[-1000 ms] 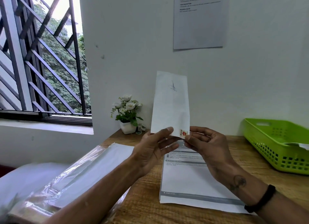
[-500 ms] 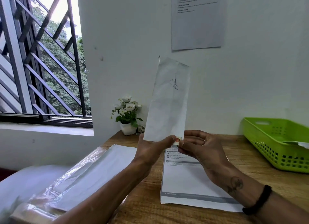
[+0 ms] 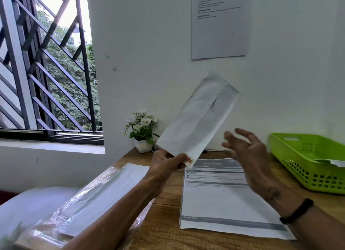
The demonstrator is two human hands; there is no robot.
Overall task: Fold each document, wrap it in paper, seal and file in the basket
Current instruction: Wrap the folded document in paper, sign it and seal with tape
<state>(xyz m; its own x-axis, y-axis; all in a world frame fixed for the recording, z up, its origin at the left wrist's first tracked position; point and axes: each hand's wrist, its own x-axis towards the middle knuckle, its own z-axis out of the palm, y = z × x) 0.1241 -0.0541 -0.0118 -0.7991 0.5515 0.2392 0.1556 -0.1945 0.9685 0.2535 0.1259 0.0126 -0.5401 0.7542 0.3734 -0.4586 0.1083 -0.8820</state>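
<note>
White wrap: long flat white paper packet [image 3: 197, 117], tilted, pen scribble, held above the wooden bench [image 3: 164, 203].
Left hand [image 3: 164, 167]: pinches its bottom corner.
Right hand [image 3: 246, 152]: fingers spread, blurred, apart.
Basket: green perforated plastic basket [image 3: 306, 162], far right.

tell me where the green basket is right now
In the head view the green basket sits on the wooden desk's far right against the wall, right of the open right hand.
</note>
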